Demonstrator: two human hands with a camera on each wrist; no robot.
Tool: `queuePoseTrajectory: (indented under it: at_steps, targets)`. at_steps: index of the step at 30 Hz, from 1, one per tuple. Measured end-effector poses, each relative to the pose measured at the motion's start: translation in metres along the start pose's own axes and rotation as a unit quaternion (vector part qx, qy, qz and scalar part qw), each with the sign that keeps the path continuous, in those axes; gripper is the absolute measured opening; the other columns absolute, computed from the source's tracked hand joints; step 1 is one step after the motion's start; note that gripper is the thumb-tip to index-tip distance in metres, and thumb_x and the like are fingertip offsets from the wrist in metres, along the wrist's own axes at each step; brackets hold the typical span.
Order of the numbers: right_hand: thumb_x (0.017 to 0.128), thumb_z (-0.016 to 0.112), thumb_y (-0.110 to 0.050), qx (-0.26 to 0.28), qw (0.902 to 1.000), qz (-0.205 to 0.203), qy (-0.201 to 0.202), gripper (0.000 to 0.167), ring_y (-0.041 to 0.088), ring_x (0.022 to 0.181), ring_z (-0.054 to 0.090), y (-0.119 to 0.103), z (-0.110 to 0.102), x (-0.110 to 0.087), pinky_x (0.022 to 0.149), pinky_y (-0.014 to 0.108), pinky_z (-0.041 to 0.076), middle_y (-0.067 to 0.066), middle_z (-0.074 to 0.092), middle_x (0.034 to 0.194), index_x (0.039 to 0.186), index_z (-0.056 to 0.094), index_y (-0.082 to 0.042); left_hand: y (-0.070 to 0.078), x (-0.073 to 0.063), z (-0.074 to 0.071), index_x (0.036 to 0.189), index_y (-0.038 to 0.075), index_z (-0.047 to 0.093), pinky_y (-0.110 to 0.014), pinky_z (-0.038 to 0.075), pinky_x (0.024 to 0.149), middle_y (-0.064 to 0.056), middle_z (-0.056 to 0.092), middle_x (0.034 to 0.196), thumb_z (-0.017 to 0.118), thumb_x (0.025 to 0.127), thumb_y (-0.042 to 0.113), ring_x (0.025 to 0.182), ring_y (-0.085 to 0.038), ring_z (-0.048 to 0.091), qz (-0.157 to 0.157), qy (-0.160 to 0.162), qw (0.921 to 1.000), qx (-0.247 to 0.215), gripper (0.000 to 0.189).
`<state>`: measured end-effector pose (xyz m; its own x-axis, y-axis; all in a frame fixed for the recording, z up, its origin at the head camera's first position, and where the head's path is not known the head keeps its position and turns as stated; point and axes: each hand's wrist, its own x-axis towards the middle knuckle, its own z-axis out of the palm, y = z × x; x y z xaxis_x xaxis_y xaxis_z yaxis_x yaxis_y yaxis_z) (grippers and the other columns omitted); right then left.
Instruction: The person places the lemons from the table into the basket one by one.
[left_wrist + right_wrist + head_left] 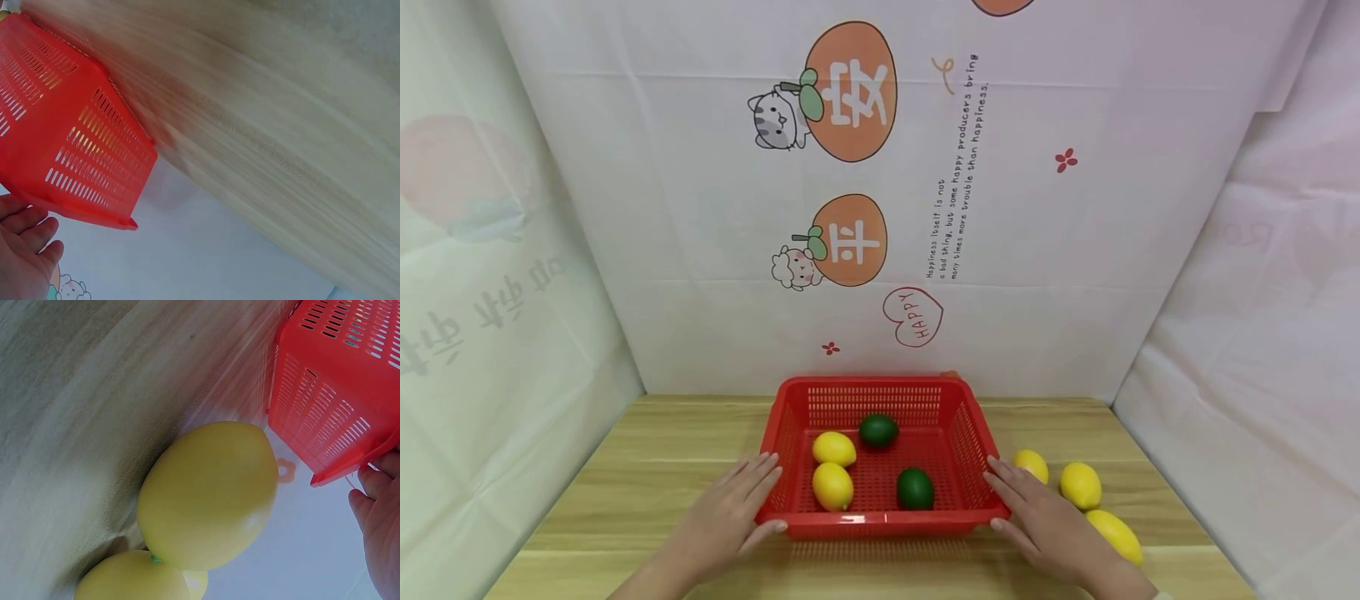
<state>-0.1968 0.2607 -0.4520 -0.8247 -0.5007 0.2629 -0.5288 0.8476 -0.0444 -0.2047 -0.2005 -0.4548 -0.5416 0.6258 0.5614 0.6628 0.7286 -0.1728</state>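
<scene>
A red plastic basket (887, 523) with slotted walls sits on the wooden table. Inside it, two yellow lemons (833, 487) lie at the left. One dark green fruit (878, 430) is towards the back and another dark green fruit (915, 489) near the front right. My left hand (722, 510) lies along the basket's left side, fingers straight and fingertips at the rim. On the opposite side, my right hand (1051, 521) mirrors it, extended fingers at the right rim. Both wrist views show the fingertips right under the rim's edge.
Three more lemons (1081, 486) lie on the table to the right, beside and partly behind my right hand; one lemon (209, 494) looms large in the right wrist view. White printed cloth (700, 208) hangs behind the wooden table (685, 433) and along both sides.
</scene>
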Motion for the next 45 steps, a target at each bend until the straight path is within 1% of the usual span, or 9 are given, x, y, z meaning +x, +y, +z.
queuePoseTrajectory:
  at_steps: [3,7,14,22,26,29,33,39,45]
  targets:
    - [0.097,0.052,-0.048,-0.008,0.9999,-0.008,0.008,0.059,0.025,0.137,0.039,0.000,0.000,0.000,0.104,0.045,0.041,0.004,0.039,0.152,0.141,0.052,-0.009,0.000,-0.002,0.003,0.123,-0.005,0.062,-0.049,0.046,0.098,-0.019,0.059,0.130,0.054,0.095,0.052,0.122,-0.034,0.054,0.000,0.000,1.0000,0.005,0.065]
    - [0.098,0.051,-0.049,-0.019,0.9994,-0.018,0.021,0.058,0.026,0.136,0.040,0.000,0.000,0.000,0.104,0.046,0.041,0.005,0.041,0.151,0.139,0.053,-0.008,0.000,-0.004,0.005,0.123,-0.006,0.063,-0.049,0.046,0.099,-0.020,0.059,0.129,0.043,0.098,0.056,0.121,-0.034,0.055,-0.004,-0.003,1.0000,0.006,0.069]
    - [0.098,0.050,-0.051,-0.020,0.9996,-0.014,0.015,0.060,0.024,0.137,0.038,0.001,0.000,0.001,0.105,0.043,0.038,0.004,0.039,0.152,0.141,0.051,-0.009,0.000,-0.006,0.007,0.124,-0.005,0.063,-0.049,0.046,0.099,-0.019,0.059,0.130,0.063,0.091,0.049,0.121,-0.033,0.055,-0.018,-0.016,0.9997,0.004,0.063]
    - [0.098,0.046,-0.055,-0.015,0.9999,0.003,0.005,0.064,0.025,0.139,0.035,0.002,-0.007,0.000,0.106,0.046,0.039,0.004,0.036,0.154,0.144,0.047,-0.010,0.000,-0.009,0.009,0.122,-0.004,0.064,-0.049,0.046,0.097,-0.018,0.060,0.128,0.050,0.097,0.054,0.120,-0.033,0.056,-0.013,0.003,0.9999,0.008,0.065]
    - [0.097,0.053,-0.048,-0.029,0.9987,-0.014,0.040,0.062,0.028,0.137,0.037,0.005,-0.008,-0.002,0.105,0.046,0.039,0.007,0.040,0.151,0.143,0.048,-0.007,0.001,-0.010,0.010,0.123,-0.004,0.063,-0.051,0.046,0.096,-0.018,0.060,0.130,0.059,0.092,0.051,0.122,-0.032,0.055,-0.019,-0.003,0.9998,0.007,0.063]
    - [0.096,0.057,-0.043,-0.039,0.9964,-0.031,0.069,0.061,0.029,0.136,0.039,0.009,-0.008,-0.003,0.113,0.034,0.029,0.009,0.042,0.149,0.142,0.049,-0.004,0.001,-0.010,0.010,0.124,-0.004,0.063,-0.053,0.046,0.095,-0.018,0.059,0.131,0.066,0.088,0.047,0.123,-0.032,0.054,-0.020,-0.006,0.9998,0.007,0.063]
    - [0.095,0.062,-0.037,-0.042,0.9927,-0.056,0.098,0.060,0.032,0.134,0.042,0.014,-0.009,-0.004,0.115,0.019,0.007,0.013,0.044,0.147,0.141,0.049,-0.001,0.001,-0.011,0.011,0.124,-0.004,0.063,-0.052,0.046,0.096,-0.019,0.058,0.131,0.069,0.087,0.046,0.122,-0.032,0.054,-0.021,-0.006,0.9998,0.004,0.063]
    - [0.092,0.066,-0.032,-0.034,0.9912,-0.053,0.117,0.059,0.036,0.131,0.043,0.021,-0.016,-0.007,0.113,0.015,0.003,0.016,0.045,0.146,0.139,0.051,0.000,0.002,-0.010,0.010,0.124,-0.005,0.063,-0.051,0.046,0.096,-0.019,0.059,0.131,0.061,0.091,0.049,0.122,-0.033,0.054,-0.022,-0.009,0.9997,0.002,0.063]
    - [0.090,0.068,-0.030,-0.036,0.9897,-0.047,0.130,0.061,0.037,0.131,0.042,0.031,-0.021,-0.012,0.114,0.017,0.003,0.018,0.044,0.146,0.139,0.050,0.001,0.004,-0.009,0.009,0.126,-0.004,0.062,-0.051,0.045,0.097,-0.018,0.057,0.133,0.067,0.088,0.046,0.124,-0.031,0.053,-0.034,-0.023,0.9992,-0.003,0.063]
